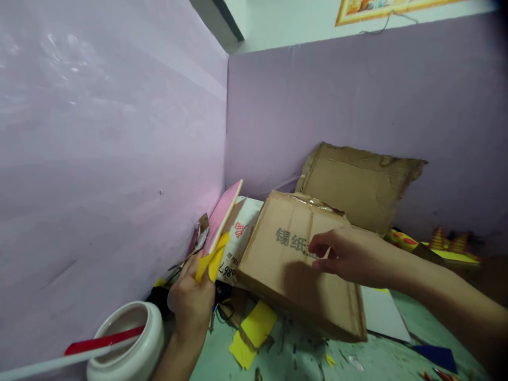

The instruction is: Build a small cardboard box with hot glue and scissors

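My left hand (193, 296) is closed around some yellow foam strips (216, 260), beside the lower end of a pink board (223, 214) that leans by the left wall. Whether the fingers also grip the board I cannot tell. Over the front of a brown cardboard box (273, 270) hovers my right hand (337, 251), thumb and curled fingers apart, with nothing between them. Its shadow falls on the box. A white bag (238, 225) with red print stands between the board and the box.
A white ceramic jar (154, 338) holding a red strip (103, 340) stands at lower left. Yellow scraps (257, 323) and small debris litter the green tabletop (293, 365). Flattened cardboard (353, 185) leans on the back wall. A white sheet (384, 316) and blue piece (436, 357) lie right.
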The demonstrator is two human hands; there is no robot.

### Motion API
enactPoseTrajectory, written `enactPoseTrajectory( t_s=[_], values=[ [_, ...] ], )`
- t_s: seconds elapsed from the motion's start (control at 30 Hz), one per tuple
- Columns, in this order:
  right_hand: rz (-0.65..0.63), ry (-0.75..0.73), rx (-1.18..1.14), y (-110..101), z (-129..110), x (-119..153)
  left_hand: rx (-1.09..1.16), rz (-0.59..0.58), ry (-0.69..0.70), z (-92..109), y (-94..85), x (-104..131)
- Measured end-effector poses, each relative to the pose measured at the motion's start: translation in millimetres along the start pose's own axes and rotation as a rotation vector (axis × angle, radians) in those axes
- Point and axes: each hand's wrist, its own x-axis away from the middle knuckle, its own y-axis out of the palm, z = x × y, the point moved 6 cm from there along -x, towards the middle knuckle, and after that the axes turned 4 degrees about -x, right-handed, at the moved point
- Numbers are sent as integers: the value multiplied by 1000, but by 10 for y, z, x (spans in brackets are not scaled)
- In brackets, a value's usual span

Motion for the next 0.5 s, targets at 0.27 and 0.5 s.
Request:
enactPoseTrajectory(
  t_s=[0.27, 0.5],
  values=[
    [9, 44, -42, 30, 131, 126, 19, 77, -277, -49, -169, -174],
    [-17, 175, 66, 63, 395, 287, 24, 24, -255, 11, -179, -161]
  ],
)
